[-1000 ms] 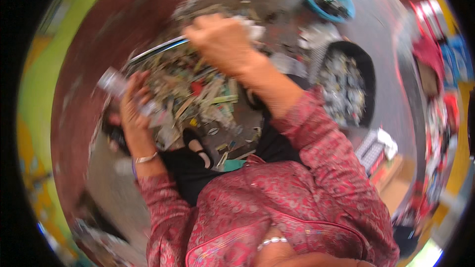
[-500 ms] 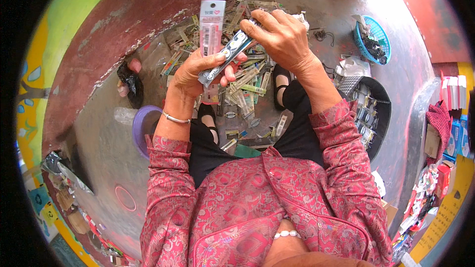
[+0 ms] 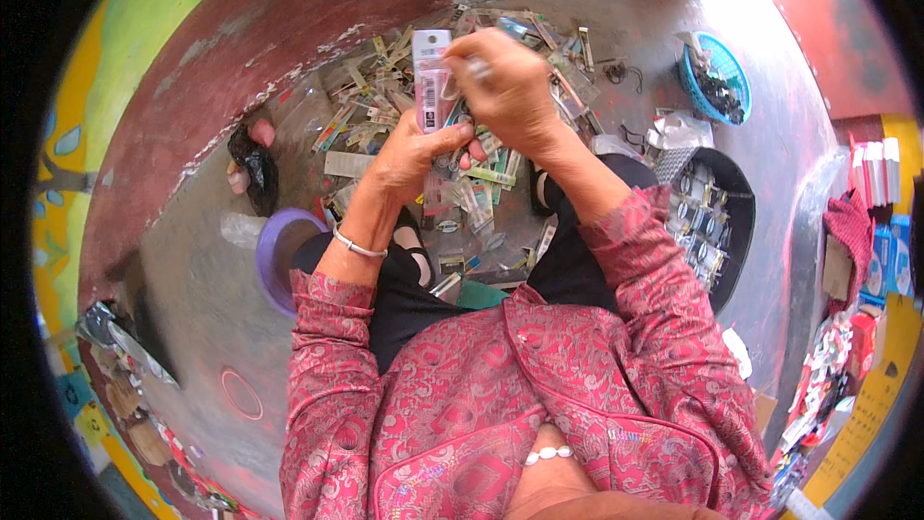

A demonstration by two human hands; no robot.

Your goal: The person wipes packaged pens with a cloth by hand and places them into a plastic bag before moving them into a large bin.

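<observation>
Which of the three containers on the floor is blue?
The round blue plastic basket at the upper right; the black tray and purple bowl differ.

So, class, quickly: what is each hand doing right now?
Left hand: closed, holding the clear packet.
Right hand: closed, pinching that packet's top.

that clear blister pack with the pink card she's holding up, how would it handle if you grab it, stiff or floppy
Probably fairly stiff: the blister pack stands upright above the left hand without drooping. Likely light, since the fingers pinch only its lower end while the right hand works at its edge. The glossy plastic may be a little slippery.
</observation>
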